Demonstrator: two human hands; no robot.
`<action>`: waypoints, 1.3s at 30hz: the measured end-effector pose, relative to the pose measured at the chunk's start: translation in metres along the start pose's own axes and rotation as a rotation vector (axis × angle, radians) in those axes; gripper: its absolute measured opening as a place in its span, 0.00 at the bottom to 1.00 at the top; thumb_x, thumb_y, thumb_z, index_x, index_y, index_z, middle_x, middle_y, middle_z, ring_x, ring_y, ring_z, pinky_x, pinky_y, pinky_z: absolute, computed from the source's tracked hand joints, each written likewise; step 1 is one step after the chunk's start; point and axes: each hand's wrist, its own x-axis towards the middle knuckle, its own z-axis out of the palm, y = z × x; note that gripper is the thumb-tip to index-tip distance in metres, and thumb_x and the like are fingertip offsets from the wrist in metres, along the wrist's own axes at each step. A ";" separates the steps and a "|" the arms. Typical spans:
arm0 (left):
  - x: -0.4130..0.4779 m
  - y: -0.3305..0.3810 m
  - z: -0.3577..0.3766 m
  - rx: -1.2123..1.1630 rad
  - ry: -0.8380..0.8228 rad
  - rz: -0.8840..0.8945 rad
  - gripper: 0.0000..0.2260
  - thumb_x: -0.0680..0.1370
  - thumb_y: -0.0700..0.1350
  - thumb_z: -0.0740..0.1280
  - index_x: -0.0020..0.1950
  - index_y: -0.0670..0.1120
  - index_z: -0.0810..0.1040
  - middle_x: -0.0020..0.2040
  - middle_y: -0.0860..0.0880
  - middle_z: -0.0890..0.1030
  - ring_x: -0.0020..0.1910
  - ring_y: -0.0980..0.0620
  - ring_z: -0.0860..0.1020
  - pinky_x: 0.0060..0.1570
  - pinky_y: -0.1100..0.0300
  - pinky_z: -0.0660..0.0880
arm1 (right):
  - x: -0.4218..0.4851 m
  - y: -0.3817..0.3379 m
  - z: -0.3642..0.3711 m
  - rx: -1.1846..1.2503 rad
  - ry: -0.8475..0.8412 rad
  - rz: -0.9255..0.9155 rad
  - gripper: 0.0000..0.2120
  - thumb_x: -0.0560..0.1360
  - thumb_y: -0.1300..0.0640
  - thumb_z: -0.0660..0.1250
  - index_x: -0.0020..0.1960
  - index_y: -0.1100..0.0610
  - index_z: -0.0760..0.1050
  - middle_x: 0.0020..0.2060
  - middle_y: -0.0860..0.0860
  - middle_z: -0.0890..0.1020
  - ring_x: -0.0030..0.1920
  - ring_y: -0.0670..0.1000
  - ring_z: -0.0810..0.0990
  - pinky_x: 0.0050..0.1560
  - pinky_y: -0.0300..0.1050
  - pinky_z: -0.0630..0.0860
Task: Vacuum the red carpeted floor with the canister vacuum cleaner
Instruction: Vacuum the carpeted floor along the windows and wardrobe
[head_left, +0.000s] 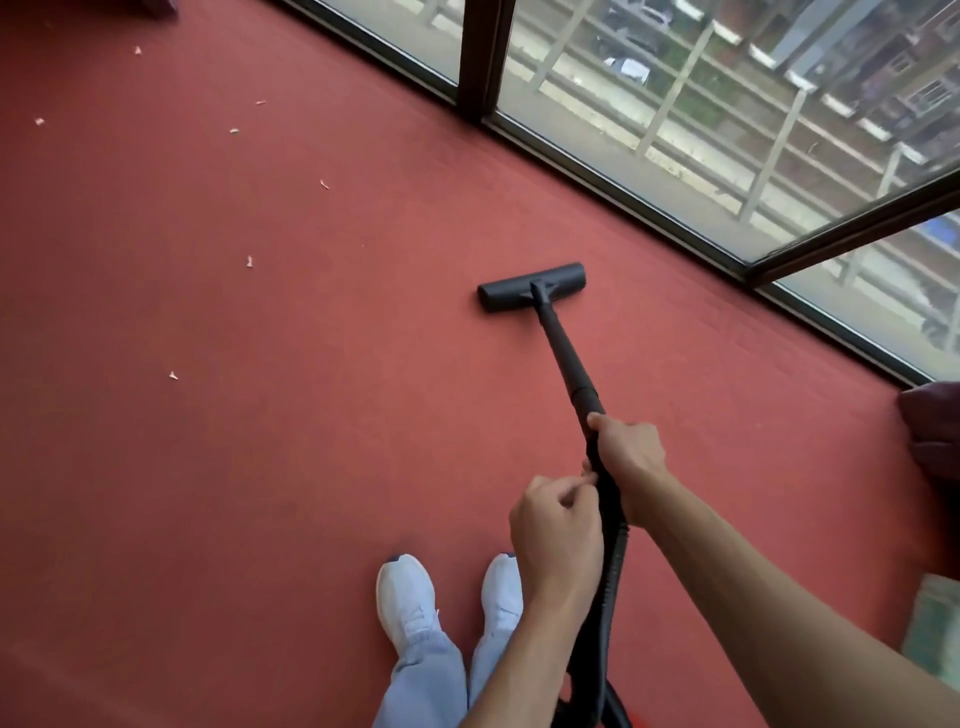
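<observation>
The black floor nozzle lies flat on the red carpet, joined to a black wand that slants back toward me. My right hand grips the wand's upper end. Just below it, my left hand curls round the ribbed black hose, which drops to the bottom edge. The canister is almost wholly out of view. Several small pale scraps, such as one scrap, lie scattered on the carpet to the left.
A dark-framed floor-to-ceiling window runs diagonally along the right, close beyond the nozzle. My white shoes stand at the bottom centre. A dark maroon cushioned object sits at the right edge. Dark furniture shows at the top left corner.
</observation>
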 end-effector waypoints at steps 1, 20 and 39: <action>-0.009 -0.003 0.002 0.004 -0.011 -0.009 0.10 0.75 0.39 0.63 0.37 0.40 0.81 0.39 0.45 0.79 0.39 0.49 0.75 0.41 0.55 0.71 | -0.005 0.010 -0.008 0.016 -0.010 0.022 0.11 0.72 0.54 0.68 0.39 0.62 0.78 0.26 0.58 0.79 0.26 0.56 0.76 0.35 0.53 0.78; -0.049 -0.019 0.009 -0.003 -0.077 0.125 0.12 0.77 0.42 0.62 0.50 0.50 0.85 0.43 0.47 0.76 0.44 0.50 0.76 0.46 0.59 0.70 | -0.019 0.033 -0.033 0.119 -0.043 0.074 0.12 0.76 0.58 0.67 0.39 0.66 0.73 0.25 0.60 0.75 0.24 0.55 0.72 0.27 0.45 0.69; -0.146 -0.089 -0.002 -0.251 0.230 -0.068 0.11 0.77 0.42 0.66 0.41 0.54 0.86 0.39 0.49 0.80 0.41 0.52 0.78 0.42 0.62 0.71 | -0.094 0.108 -0.025 -0.150 -0.227 -0.091 0.11 0.73 0.56 0.68 0.39 0.64 0.77 0.27 0.59 0.79 0.28 0.57 0.77 0.35 0.50 0.76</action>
